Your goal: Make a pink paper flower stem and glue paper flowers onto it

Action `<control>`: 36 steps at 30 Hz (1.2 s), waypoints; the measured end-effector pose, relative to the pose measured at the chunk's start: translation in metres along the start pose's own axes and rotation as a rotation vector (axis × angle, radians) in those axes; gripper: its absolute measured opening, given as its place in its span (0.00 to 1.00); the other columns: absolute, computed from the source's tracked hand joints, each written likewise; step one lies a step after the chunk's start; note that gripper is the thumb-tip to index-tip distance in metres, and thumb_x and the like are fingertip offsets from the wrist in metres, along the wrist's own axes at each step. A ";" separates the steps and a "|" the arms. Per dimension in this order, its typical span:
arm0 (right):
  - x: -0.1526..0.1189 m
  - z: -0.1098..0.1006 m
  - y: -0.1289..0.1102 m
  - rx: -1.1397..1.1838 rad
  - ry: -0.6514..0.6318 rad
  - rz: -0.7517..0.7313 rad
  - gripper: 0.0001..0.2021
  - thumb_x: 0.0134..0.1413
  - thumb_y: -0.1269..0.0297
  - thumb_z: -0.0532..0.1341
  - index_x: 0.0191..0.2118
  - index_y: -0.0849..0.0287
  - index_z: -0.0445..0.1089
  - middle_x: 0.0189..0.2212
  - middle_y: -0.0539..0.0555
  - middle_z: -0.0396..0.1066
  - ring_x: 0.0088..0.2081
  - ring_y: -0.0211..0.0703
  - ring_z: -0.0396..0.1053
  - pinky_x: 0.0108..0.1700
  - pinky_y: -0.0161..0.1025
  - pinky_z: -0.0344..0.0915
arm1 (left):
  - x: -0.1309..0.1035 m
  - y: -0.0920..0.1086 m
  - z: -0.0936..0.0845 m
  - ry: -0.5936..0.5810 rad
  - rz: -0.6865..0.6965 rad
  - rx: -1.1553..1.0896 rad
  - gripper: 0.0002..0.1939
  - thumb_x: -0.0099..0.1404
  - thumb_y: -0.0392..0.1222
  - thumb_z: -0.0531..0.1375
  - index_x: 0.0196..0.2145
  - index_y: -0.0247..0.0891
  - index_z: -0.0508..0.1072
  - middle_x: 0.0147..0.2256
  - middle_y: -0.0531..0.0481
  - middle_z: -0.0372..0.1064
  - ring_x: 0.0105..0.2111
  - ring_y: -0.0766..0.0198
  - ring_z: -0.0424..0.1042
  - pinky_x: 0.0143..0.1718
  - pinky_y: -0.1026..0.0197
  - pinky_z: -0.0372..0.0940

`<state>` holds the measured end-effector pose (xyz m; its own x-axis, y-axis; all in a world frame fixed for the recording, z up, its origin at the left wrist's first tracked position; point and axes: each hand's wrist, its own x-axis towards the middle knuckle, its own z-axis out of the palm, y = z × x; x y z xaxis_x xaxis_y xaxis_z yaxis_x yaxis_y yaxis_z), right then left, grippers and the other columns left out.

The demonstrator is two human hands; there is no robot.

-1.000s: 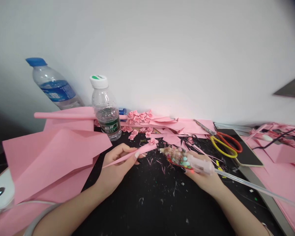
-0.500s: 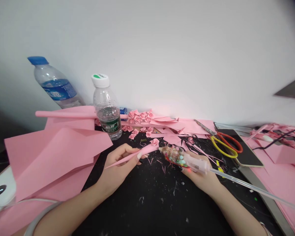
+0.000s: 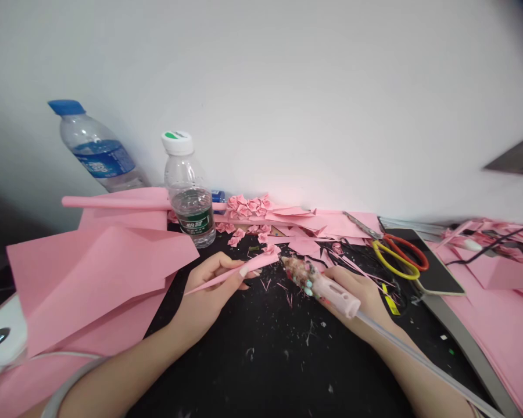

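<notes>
Between the thumb and fingers of my left hand is a narrow pink paper cone, its tip pointing down-left. A small folded pink paper flower sits at the cone's wide end. My right hand is wrapped round a glue gun crusted with coloured bits, with a clear glue stick running out of its back. The nozzle points left, a little to the right of the cone's wide end and apart from it.
Two water bottles stand at the back left. Large pink sheets lie at left. Small paper flowers and scraps line the wall. Scissors and a dark flat device are at right.
The glue gun has swung, its back end lower and nearer me, and its nozzle has come slightly away from the cone. The cone has shifted slightly left and up at its wide end.
</notes>
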<state>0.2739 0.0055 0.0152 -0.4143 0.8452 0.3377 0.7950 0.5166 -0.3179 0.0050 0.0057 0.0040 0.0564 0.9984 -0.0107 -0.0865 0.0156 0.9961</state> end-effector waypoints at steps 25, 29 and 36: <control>0.073 -0.004 -0.019 0.041 -0.137 0.021 0.08 0.53 0.73 0.55 0.35 0.58 0.71 0.27 0.51 0.70 0.27 0.38 0.65 0.31 0.34 0.59 | -0.010 0.005 -0.004 -0.094 0.246 0.433 0.07 0.65 0.38 0.51 0.32 0.39 0.68 0.20 0.57 0.59 0.20 0.67 0.59 0.23 0.64 0.53; 0.115 0.010 -0.028 -0.143 -0.252 -0.004 0.11 0.53 0.74 0.55 0.36 0.58 0.73 0.33 0.52 0.75 0.33 0.39 0.69 0.34 0.33 0.60 | -0.009 0.006 -0.003 -0.064 0.221 0.437 0.07 0.63 0.37 0.52 0.31 0.39 0.69 0.19 0.57 0.59 0.20 0.66 0.59 0.23 0.64 0.52; 0.142 0.041 -0.032 -0.266 -0.290 0.046 0.09 0.52 0.72 0.56 0.33 0.61 0.74 0.32 0.60 0.75 0.37 0.50 0.71 0.37 0.39 0.62 | -0.008 0.006 -0.003 -0.058 0.203 0.443 0.06 0.61 0.36 0.53 0.30 0.39 0.69 0.18 0.57 0.60 0.20 0.66 0.59 0.24 0.65 0.53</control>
<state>0.1712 0.1146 0.0370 -0.4533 0.8899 0.0519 0.8869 0.4561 -0.0733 0.0009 -0.0025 0.0095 0.1386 0.9738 0.1803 0.3294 -0.2170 0.9189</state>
